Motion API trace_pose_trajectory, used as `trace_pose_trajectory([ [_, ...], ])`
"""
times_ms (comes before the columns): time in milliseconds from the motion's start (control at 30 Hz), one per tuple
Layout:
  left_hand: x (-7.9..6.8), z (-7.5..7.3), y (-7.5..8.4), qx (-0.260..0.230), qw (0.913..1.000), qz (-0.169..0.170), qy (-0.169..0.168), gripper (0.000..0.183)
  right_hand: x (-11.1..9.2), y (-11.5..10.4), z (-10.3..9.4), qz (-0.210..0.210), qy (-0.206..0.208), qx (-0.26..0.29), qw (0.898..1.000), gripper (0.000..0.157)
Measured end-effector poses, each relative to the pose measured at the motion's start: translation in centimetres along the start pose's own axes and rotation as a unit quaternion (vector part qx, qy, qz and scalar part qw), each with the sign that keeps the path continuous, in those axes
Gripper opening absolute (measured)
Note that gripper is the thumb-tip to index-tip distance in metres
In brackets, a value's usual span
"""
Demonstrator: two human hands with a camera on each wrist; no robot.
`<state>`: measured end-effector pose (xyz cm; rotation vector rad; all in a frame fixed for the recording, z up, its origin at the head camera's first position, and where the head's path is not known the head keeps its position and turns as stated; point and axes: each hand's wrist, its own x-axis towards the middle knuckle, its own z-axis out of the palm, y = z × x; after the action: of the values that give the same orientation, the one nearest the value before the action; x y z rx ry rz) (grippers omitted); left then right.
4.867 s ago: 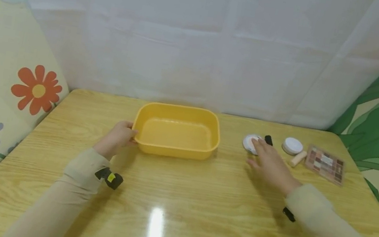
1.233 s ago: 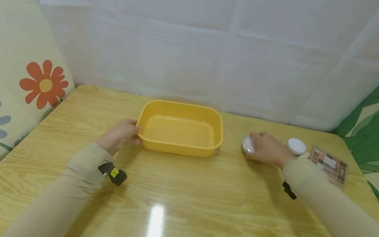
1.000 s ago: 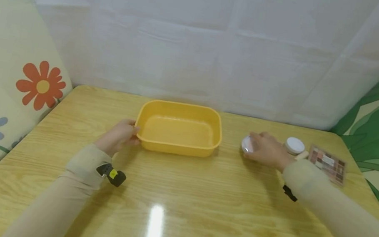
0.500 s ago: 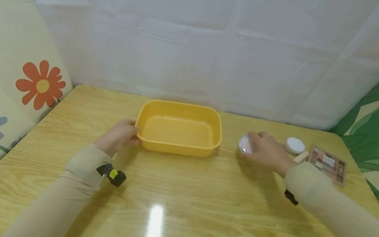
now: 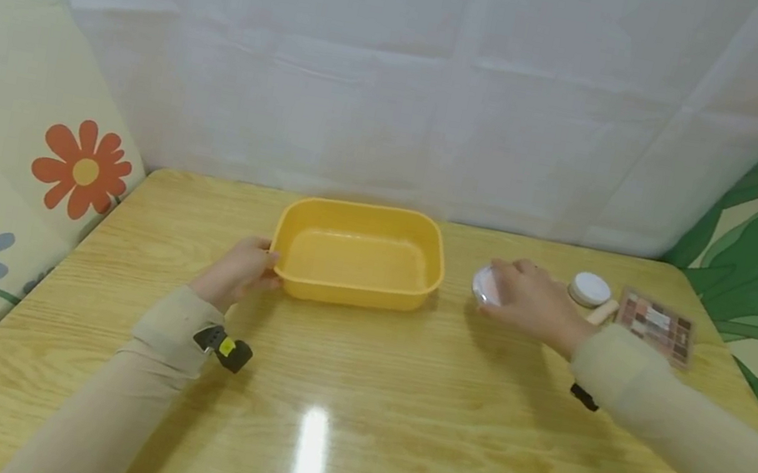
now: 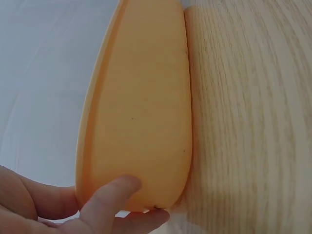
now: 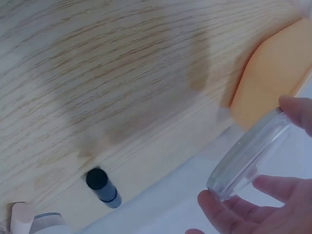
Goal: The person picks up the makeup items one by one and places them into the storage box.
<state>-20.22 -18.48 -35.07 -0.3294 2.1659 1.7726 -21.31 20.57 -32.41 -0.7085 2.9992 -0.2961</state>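
Observation:
My right hand (image 5: 535, 302) pinches a round, flat, clear-edged case (image 5: 486, 286), which looks like a powder compact. In the right wrist view, thumb and fingers hold the clear case (image 7: 248, 153) by its edge, tilted and raised over the table. At the left end of a yellow plastic tub (image 5: 353, 297) is my left hand (image 5: 239, 273), gripping its corner. The left wrist view shows one fingertip pressed on the tub's outer wall (image 6: 136, 107) and other fingers around the end. Nothing lies inside the tub.
Right of my right hand lie a round white-lidded jar (image 5: 590, 289), a small beige stick (image 5: 602, 311) and an eyeshadow palette (image 5: 656, 326). A small black-capped tube (image 7: 100, 183) shows in the right wrist view. A white cloth (image 5: 372, 100) hangs behind the wooden table (image 5: 391, 425).
My right hand first reached onto the clear case on the table, then took it by the edge. Over the last second it has shifted slightly left with it. The left hand stays on the tub.

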Motion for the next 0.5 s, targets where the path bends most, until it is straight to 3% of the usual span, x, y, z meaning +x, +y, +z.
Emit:
trace_pose_trajectory([
  [167, 0.2, 0.0, 0.2, -0.004, 0.9998, -0.015, 0.012, 0.045, -0.2, -0.8, -0.3, -0.006, -0.002, -0.001, 1.0, 0.073],
  [500, 0.2, 0.0, 0.2, 0.001, 0.9999, -0.011, 0.006, 0.045, -0.2, -2.4, -0.3, -0.019, 0.003, 0.009, 1.0, 0.073],
])
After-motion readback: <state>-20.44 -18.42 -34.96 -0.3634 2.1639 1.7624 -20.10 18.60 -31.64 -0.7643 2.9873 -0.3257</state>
